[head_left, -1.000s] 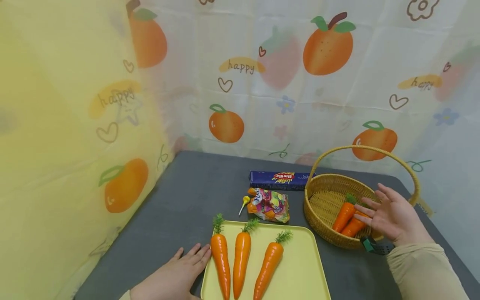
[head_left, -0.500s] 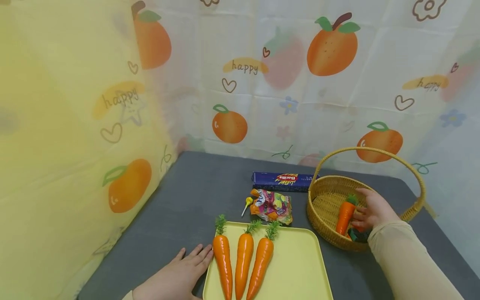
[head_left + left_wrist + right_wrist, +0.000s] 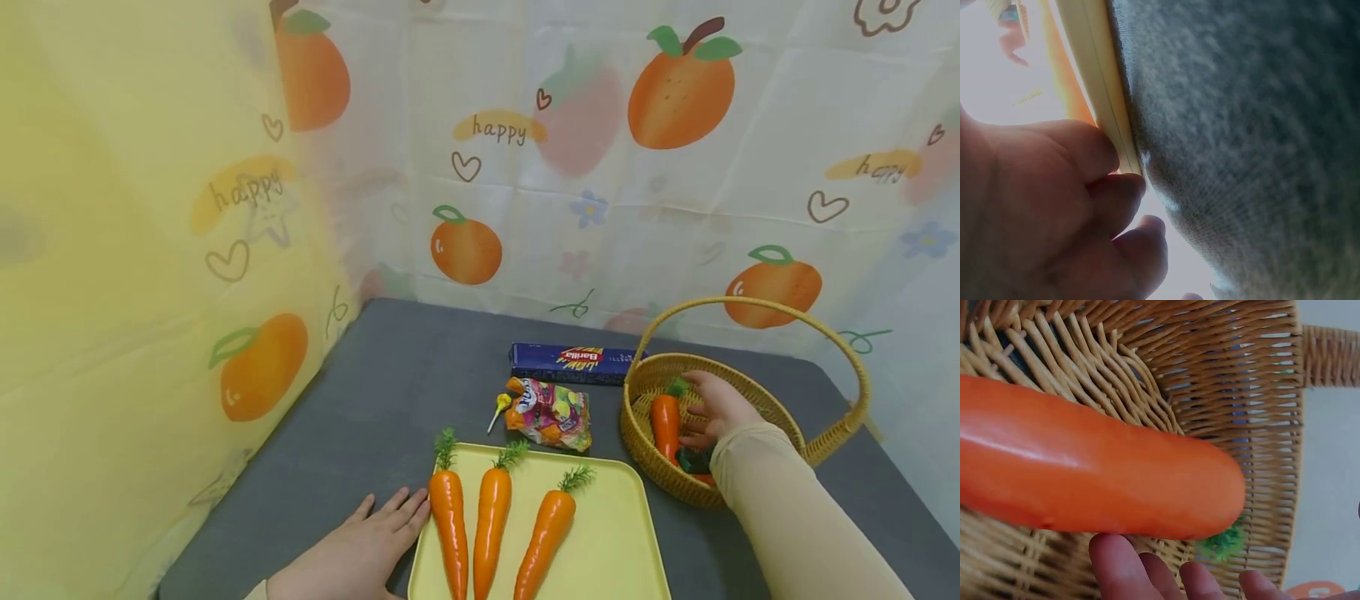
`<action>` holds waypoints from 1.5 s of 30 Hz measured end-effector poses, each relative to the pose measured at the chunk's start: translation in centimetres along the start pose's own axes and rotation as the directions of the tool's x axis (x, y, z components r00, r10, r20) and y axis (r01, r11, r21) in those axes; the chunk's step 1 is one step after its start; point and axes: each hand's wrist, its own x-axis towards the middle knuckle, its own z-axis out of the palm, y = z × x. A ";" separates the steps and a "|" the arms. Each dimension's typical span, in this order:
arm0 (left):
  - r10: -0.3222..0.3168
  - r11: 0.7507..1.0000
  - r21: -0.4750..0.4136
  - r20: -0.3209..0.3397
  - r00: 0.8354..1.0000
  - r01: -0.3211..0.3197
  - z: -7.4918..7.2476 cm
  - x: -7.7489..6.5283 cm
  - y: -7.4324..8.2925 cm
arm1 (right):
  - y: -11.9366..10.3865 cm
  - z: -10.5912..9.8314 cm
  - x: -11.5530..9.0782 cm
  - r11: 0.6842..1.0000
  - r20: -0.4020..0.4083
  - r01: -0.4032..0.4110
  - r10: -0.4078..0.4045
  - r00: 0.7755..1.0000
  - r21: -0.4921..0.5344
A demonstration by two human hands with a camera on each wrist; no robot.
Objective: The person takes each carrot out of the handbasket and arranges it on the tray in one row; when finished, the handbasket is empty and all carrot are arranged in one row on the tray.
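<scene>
My right hand (image 3: 722, 408) reaches into the wicker basket (image 3: 757, 385) with fingers loosely bent beside an orange toy carrot (image 3: 665, 427). In the right wrist view, that carrot (image 3: 1104, 469) spans the frame with its green tuft (image 3: 1225, 542) low at the right, and the fingertips (image 3: 1116, 559) lie along its lower side. Part of another carrot (image 3: 705, 480) shows beneath the wrist. My left hand (image 3: 352, 542) lies spread on the table, fingertips at the left edge of the yellow tray (image 3: 607, 533). The tray bears three carrots (image 3: 447, 517). The left wrist view has the fingers against the tray's rim (image 3: 1100, 81).
Behind the tray lie a colourful candy bag (image 3: 551, 414), a yellow lollipop (image 3: 500, 408) and a blue Barilla spaghetti box (image 3: 573, 361). The basket's tall handle (image 3: 810, 317) arches over the right forearm. A printed curtain (image 3: 510, 208) borders the grey table (image 3: 420, 375).
My right hand has gone down and left into the basket, and the near carrot there has shifted left. The tray's rightmost carrot rolled left, then back right. My left hand stayed put.
</scene>
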 end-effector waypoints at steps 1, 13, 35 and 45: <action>-0.003 1.000 -0.002 0.002 1.000 0.003 0.0 0.0 0.0 | -0.1 0.2 0.2 1.000 0.001 0.001 -0.001 1.000 -0.015; -0.012 1.000 0.000 0.013 1.000 0.012 0.0 0.2 -0.2 | 0.3 1.7 3.0 0.992 0.093 -0.013 0.024 0.995 -0.123; -0.007 1.000 0.002 0.002 1.000 0.007 0.0 0.3 0.1 | 1.5 0.9 4.3 0.986 0.374 0.092 -0.035 0.927 -0.137; -0.013 1.000 -0.006 0.010 1.000 0.013 -0.1 0.2 0.1 | -0.5 -1.4 -0.2 0.941 0.445 0.233 -0.323 0.835 0.246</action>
